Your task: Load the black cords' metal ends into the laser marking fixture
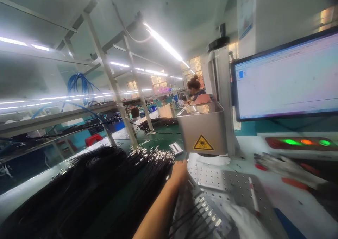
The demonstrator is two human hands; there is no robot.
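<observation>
My bare left hand reaches forward between a heap of black cables and a perforated metal plate. Its fingers curl down and look closed; whatever they hold is hidden. Just left of it are the heap's shiny metal connector ends, with the black cables coiled behind. Several cables with metal connectors lie in a row on a flat metal fixture nearer to me. Beside that row, a blurred white shape at the lower edge looks like my gloved right hand; its fingers cannot be made out.
A metal laser housing with a yellow warning sign stands ahead on a column. A monitor, a panel with lit buttons and work gloves are at right. A red-and-white marker lies on the plate. Another person sits beyond.
</observation>
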